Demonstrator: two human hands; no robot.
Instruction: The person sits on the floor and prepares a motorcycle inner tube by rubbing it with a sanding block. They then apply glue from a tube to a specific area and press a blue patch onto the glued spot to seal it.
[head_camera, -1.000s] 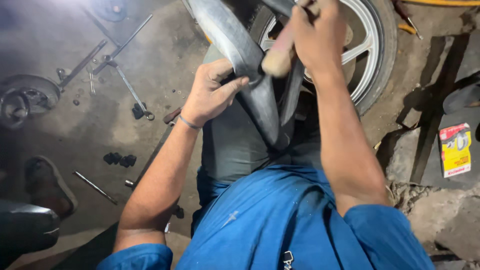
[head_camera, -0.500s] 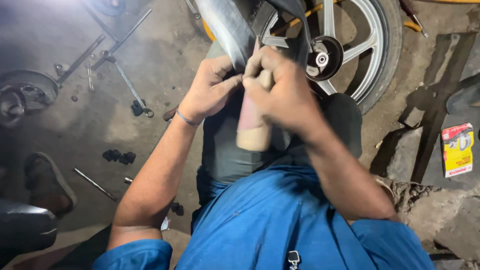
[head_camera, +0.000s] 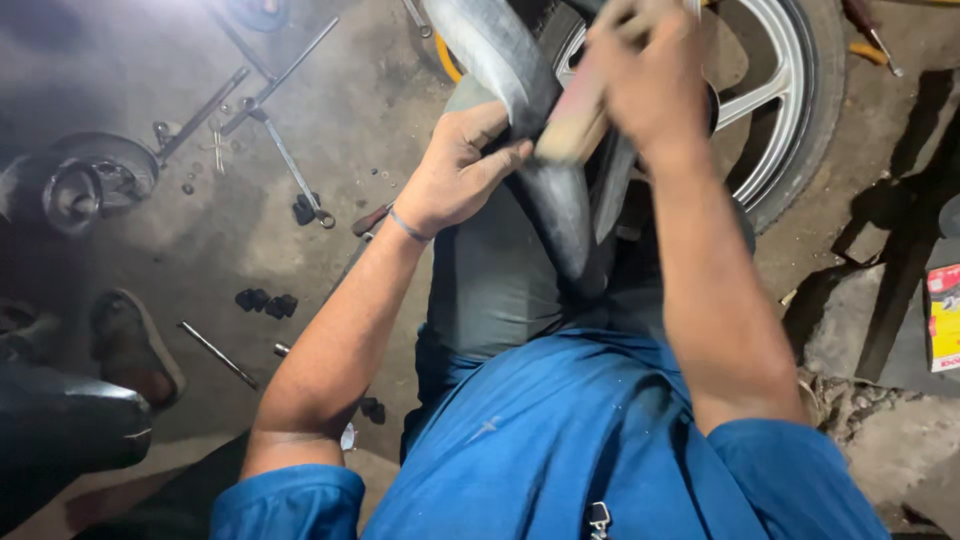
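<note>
Oil-stained concrete floor (head_camera: 330, 120), dim, lit from upper left; long wrenches (head_camera: 285, 150), small black sockets (head_camera: 266, 302) and a round drum-like part (head_camera: 85, 185) lie scattered to the left. A spoked alloy wheel (head_camera: 790, 110) stands at top right.

Left hand (head_camera: 455, 170) is clamped on the edge of a curved grey mudguard (head_camera: 520, 110), which runs from the top of the frame down over the person's lap, just in front of the wheel. Right hand (head_camera: 650, 85) is closed round a wooden handle (head_camera: 570, 125), raised and blurred (tool head out of sight, so its kind cannot be told).

Judgement: blows land close to the left fingers (head_camera: 500, 160), so the gripping hand is best kept flat and clear of the strike line. Short, controlled strokes suit thin sheet; a firm brace against the knee would limit bounce. Poor light argues for slower work.
</note>
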